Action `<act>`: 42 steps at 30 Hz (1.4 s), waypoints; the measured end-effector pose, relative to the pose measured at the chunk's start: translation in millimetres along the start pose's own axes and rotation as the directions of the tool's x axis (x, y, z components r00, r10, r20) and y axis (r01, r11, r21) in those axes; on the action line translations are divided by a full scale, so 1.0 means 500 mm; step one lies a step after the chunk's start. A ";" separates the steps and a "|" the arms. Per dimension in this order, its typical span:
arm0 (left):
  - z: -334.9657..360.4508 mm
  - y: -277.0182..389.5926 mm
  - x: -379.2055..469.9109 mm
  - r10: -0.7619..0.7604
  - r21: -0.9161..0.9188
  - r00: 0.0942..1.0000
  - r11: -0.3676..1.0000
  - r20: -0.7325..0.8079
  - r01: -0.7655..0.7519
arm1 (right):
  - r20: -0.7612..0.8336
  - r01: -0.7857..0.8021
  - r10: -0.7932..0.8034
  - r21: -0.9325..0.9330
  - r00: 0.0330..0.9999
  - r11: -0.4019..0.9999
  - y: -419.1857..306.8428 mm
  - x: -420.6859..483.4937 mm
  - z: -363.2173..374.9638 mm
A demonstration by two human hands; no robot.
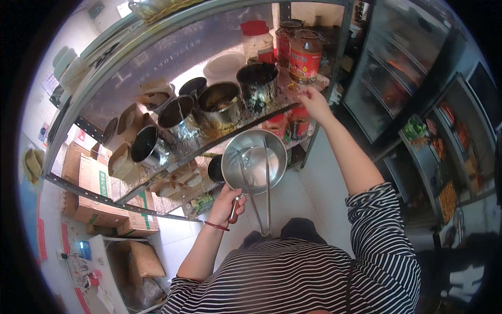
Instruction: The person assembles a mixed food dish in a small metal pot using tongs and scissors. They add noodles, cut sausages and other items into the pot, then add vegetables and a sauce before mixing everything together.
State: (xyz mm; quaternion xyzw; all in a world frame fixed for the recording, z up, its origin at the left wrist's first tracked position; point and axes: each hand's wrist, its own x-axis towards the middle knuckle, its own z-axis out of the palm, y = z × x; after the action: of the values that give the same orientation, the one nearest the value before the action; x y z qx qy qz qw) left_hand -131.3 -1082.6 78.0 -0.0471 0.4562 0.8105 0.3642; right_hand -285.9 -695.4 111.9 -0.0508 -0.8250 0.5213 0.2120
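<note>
My left hand [223,208] grips the brown handle of a stainless steel saucepan [280,159], held out in front of my body over the floor. Metal tongs [268,200] lean in the pan, their bent end sticking out over its rim towards me. The pan's shiny bottom shows between the tong arms. At the front edge of the shelf is my right hand [315,105], fingers bent, just below a red-labelled tub [304,61]; whether the fingertips pinch anything is not clear. Several soot-dark metal pots stand along this shelf, the nearest to that hand being a blackened pot [257,88].
A metal shelf rack [219,142] spans the view ahead, with red-labelled containers [300,121] on its lower level. Cardboard boxes [98,208] are stacked at left. On the right stand a glass-door fridge [380,86] and a rack with trays of food [447,200].
</note>
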 end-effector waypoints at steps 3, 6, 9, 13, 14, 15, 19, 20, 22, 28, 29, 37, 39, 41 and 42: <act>0.066 0.024 0.075 0.144 0.096 0.984 0.986 -0.102 -0.134 | 0.035 0.107 -0.101 -0.327 0.994 0.939 -0.010 0.175 0.005; 0.111 0.039 0.133 0.115 0.087 0.988 0.991 -0.102 -0.106 | 0.095 0.137 -0.106 -0.423 0.990 0.896 -0.006 0.318 0.037; 0.166 0.041 0.182 0.155 0.059 0.969 0.987 -0.193 -0.147 | 0.344 0.262 -0.088 -0.502 0.935 0.824 0.012 0.413 0.059; 0.219 0.042 0.227 0.187 0.058 0.948 0.982 -0.256 -0.178 | 0.425 0.418 -0.209 -0.490 0.881 0.765 0.015 0.468 0.072; 0.233 0.036 0.237 0.250 0.046 0.925 0.968 -0.287 -0.247 | 0.469 0.468 -0.244 -0.453 0.849 0.759 0.007 0.468 0.077; 0.242 0.034 0.245 0.243 0.059 0.914 0.970 -0.324 -0.237 | 0.529 0.518 -0.256 -0.436 0.809 0.736 -0.005 0.465 0.085; 0.261 0.013 0.258 0.235 0.050 0.906 0.971 -0.352 -0.232 | 0.690 0.616 -0.215 -0.406 0.691 0.675 -0.051 0.428 0.112; 0.263 0.010 0.266 0.248 0.045 0.898 0.967 -0.362 -0.249 | 0.695 0.634 -0.277 -0.327 0.664 0.700 -0.057 0.421 0.115; 0.262 0.008 0.279 0.256 0.039 0.900 0.965 -0.353 -0.259 | 0.689 0.668 -0.386 -0.191 0.613 0.720 -0.059 0.411 0.113; 0.263 0.021 0.306 0.240 0.053 0.908 0.970 -0.343 -0.236 | 0.667 0.237 -0.277 0.152 0.692 0.959 -0.006 0.437 0.084; 0.266 0.023 0.309 0.265 0.050 0.905 0.963 -0.333 -0.264 | 0.671 0.093 -0.213 0.210 0.710 0.973 0.007 0.441 0.079; 0.270 0.046 0.319 0.275 -0.003 0.906 0.957 -0.322 -0.291 | 0.594 -0.381 0.006 0.509 0.805 0.772 0.060 0.414 0.025; 0.271 0.048 0.322 0.281 -0.026 0.893 0.950 -0.352 -0.310 | 0.562 -0.331 -0.042 0.544 0.826 0.771 0.038 0.402 0.005; 0.269 0.050 0.325 0.290 -0.007 0.893 0.950 -0.345 -0.311 | 0.548 -0.285 -0.062 0.524 0.834 0.803 0.008 0.384 -0.023; 0.267 0.051 0.325 0.294 0.002 0.892 0.950 -0.343 -0.312 | 0.522 -0.192 -0.121 0.506 0.844 0.841 -0.006 0.366 -0.035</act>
State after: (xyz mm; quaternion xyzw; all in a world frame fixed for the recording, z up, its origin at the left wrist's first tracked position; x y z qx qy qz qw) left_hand -232.0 -898.3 107.1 -0.1236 0.4922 0.8488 0.1481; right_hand -443.9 -626.1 175.2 0.1422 -0.6690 0.7289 -0.0305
